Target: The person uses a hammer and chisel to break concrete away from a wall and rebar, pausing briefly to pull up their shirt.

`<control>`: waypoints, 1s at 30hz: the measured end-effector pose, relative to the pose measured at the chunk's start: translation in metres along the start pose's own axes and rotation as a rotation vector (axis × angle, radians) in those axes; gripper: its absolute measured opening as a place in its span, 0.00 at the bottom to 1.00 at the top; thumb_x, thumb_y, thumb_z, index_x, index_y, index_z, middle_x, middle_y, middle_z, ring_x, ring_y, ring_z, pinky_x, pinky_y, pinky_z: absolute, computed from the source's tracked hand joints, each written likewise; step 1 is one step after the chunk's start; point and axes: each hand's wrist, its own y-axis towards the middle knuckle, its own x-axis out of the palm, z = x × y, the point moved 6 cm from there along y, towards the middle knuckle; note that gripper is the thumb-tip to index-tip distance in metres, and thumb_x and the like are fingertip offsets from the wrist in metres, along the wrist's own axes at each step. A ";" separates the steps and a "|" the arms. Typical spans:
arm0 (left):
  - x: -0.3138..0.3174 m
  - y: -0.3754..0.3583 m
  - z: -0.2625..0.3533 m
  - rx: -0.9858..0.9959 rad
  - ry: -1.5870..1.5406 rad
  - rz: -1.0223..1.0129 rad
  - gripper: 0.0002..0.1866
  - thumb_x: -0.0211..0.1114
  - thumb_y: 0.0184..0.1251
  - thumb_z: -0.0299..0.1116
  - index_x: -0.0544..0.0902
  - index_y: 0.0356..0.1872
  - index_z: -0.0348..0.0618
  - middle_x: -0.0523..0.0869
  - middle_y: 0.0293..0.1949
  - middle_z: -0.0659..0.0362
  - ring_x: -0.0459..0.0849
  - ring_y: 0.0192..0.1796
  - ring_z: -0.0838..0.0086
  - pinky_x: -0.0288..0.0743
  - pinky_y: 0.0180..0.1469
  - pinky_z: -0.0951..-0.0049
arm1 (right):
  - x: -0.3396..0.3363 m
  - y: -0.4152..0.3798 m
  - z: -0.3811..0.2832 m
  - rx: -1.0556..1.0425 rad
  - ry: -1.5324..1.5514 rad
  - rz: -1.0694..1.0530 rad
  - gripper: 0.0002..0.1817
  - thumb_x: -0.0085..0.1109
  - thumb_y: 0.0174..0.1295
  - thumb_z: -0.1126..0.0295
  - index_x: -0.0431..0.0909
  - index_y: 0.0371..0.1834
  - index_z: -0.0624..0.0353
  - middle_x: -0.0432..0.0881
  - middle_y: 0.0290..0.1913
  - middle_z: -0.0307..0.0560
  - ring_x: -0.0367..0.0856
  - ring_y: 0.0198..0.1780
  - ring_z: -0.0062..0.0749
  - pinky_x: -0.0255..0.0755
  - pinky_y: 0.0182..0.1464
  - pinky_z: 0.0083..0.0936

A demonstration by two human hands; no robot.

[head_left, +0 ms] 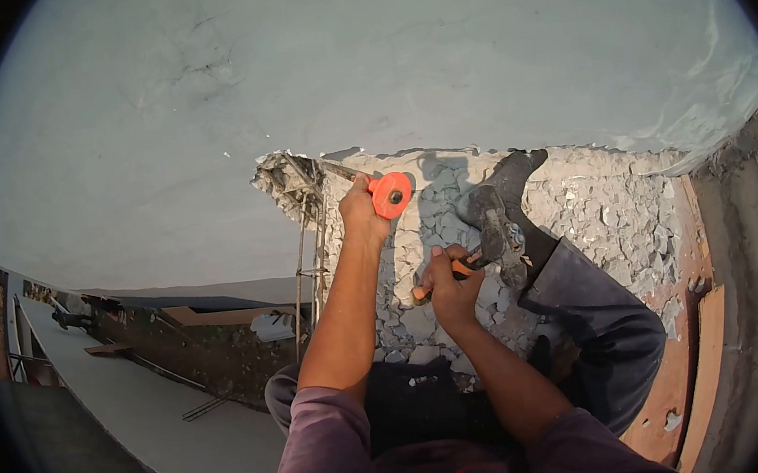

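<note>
My left hand (361, 211) is wrapped round a chisel whose round orange hand guard (391, 196) faces me. The chisel's shaft runs up and left to the broken edge of the grey wall (471, 57), by a hole with exposed rebar (299, 182). In my right hand (453, 289) is a hammer with an orange and black handle. The heavy grey hammer head (498, 237) stands to the right of that hand, apart from the chisel, in front of my dark shoe.
Broken concrete rubble (607, 216) lies between and beside my legs. Rebar rods (304, 284) run down from the hole. A wooden plank (705, 379) lies at the right. Lower left, past a ledge (151, 410), is ground with scattered boards.
</note>
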 end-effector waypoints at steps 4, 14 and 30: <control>-0.006 0.004 -0.001 -0.130 0.056 0.033 0.09 0.51 0.80 0.32 0.73 0.37 0.41 0.75 0.31 0.59 0.79 0.31 0.70 0.83 0.38 0.63 | -0.010 0.014 0.030 0.545 -0.453 -0.340 0.20 0.64 0.67 0.67 0.71 0.18 0.57 0.70 0.14 0.36 0.68 0.13 0.21 0.64 0.18 0.26; -0.080 -0.096 -0.006 0.010 0.244 -0.051 0.10 0.56 0.77 0.34 0.76 0.49 0.39 0.83 0.36 0.56 0.83 0.37 0.71 0.84 0.40 0.67 | -0.050 -0.013 -0.010 0.370 -0.526 -0.149 0.19 0.67 0.64 0.63 0.75 0.22 0.64 0.72 0.16 0.35 0.68 0.22 0.19 0.61 0.26 0.29; -0.044 -0.039 0.070 -0.041 -0.466 -0.292 0.15 0.54 0.81 0.43 0.77 0.46 0.41 0.81 0.41 0.58 0.84 0.42 0.72 0.84 0.51 0.68 | 0.090 -0.069 -0.145 -0.731 -0.312 -0.462 0.10 0.54 0.75 0.68 0.73 0.33 0.56 0.69 0.25 0.37 0.68 0.27 0.18 0.66 0.32 0.23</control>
